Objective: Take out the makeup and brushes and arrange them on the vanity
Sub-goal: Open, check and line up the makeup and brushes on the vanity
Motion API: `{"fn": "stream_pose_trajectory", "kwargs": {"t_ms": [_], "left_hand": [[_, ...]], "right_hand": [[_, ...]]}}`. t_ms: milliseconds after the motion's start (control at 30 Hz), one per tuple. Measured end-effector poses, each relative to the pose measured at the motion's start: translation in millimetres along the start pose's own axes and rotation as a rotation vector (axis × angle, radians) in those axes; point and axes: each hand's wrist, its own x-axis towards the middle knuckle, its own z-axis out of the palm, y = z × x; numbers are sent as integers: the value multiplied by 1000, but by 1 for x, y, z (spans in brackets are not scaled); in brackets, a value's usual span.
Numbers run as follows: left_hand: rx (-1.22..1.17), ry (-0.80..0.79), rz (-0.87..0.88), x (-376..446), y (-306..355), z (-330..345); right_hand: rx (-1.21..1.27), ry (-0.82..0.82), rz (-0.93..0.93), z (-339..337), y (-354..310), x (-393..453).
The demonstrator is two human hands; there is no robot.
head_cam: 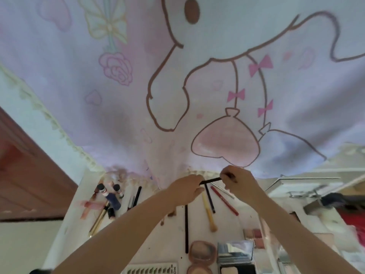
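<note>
Both my hands reach to the far edge of the white vanity (158, 240). My left hand (186, 189) and my right hand (240, 181) pinch the two ends of a thin black pencil (210, 180) and hold it level above the top. Below it lie a wooden brush (208, 212), a dark pencil (209, 198), a red pencil (224, 200) and a long black stick (186, 224). To the left lie small bottles (110, 192), a gold pencil (99, 218) and a black pen (137, 196).
A pink cartoon-print cloth (197, 86) hangs behind the vanity. Near me lie a round blush compact (201, 252), an open mirrored compact (235, 254), a palette (253, 237) and a nail-tip strip (150, 269). A brown wooden panel (25, 175) stands at the left; clutter fills the right.
</note>
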Motion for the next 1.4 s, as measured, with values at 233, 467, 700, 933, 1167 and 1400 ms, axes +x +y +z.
{"fn": "stream_pose_trajectory", "kwargs": {"t_ms": [233, 467, 700, 933, 1167, 1400], "left_hand": [[258, 66, 186, -32, 2, -73], [444, 105, 200, -55, -8, -96], [423, 90, 89, -51, -19, -105], [350, 159, -20, -51, -48, -106], [272, 162, 107, -35, -30, -80], [171, 200, 145, -31, -32, -67]], "right_hand": [[-307, -360, -213, -36, -34, -2], [-400, -368, -360, -43, -54, 0], [-373, -313, -303, -54, -33, 4], [-279, -139, -152, -66, 7, 3], [-146, -195, -177, -33, -7, 1], [-128, -246, -149, -8, 9, -8]]}}
